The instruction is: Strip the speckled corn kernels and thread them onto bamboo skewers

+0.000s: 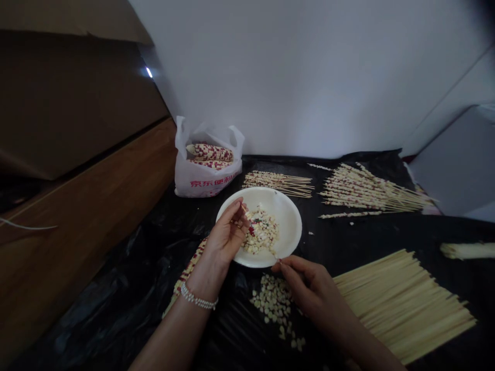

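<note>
My left hand (231,229) is over the left side of a white bowl (291,226), palm turned up and fingers curled. A thin pale stick (243,207) shows at its fingertips; most of it is hidden. Loose corn kernels (266,232), cream with some dark red, lie in the bowl. At the bowl's near rim, my right hand (305,283) has thumb and forefinger pinched together. What is between them is too small to make out. Below the bowl, beside that hand, more pale kernels (273,299) are spread on black plastic sheeting (154,288).
A white plastic bag (201,183) holds speckled corn cobs (212,152). Behind the bowl are kernel-threaded sticks (276,183), with a larger pile (359,190) to the right. Bare sticks (406,304) lie front right, a pale cob (467,251) beyond. Another cob (189,270) is partly behind my left forearm.
</note>
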A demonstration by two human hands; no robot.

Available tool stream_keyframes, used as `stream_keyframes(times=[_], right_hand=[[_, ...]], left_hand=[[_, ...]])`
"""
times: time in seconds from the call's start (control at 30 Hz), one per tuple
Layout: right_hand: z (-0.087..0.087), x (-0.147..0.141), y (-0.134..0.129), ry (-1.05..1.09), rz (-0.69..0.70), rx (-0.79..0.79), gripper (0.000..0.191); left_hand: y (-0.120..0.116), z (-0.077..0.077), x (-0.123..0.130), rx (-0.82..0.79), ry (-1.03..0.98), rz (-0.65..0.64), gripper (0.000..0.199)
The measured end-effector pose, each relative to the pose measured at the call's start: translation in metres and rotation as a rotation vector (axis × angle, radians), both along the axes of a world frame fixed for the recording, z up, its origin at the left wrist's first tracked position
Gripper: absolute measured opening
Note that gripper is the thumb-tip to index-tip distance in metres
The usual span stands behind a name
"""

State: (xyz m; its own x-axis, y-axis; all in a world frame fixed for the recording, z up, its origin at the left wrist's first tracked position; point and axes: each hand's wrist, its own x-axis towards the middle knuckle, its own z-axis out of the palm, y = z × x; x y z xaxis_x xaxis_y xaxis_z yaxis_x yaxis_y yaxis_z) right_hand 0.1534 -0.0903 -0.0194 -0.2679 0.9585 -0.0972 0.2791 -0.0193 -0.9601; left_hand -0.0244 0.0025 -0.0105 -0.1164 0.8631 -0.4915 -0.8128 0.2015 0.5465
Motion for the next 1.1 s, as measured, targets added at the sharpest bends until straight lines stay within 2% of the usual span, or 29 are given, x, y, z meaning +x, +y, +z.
stream_keyframes(times=[1.1], right_hand=[[-0.0009, -0.0001, -0.0011, -0.03, 0.016, 0.056, 0.038]], left_hand=[[0.0015, -0.0054, 0.0016, 0.013, -0.025, -0.066, 0.009]])
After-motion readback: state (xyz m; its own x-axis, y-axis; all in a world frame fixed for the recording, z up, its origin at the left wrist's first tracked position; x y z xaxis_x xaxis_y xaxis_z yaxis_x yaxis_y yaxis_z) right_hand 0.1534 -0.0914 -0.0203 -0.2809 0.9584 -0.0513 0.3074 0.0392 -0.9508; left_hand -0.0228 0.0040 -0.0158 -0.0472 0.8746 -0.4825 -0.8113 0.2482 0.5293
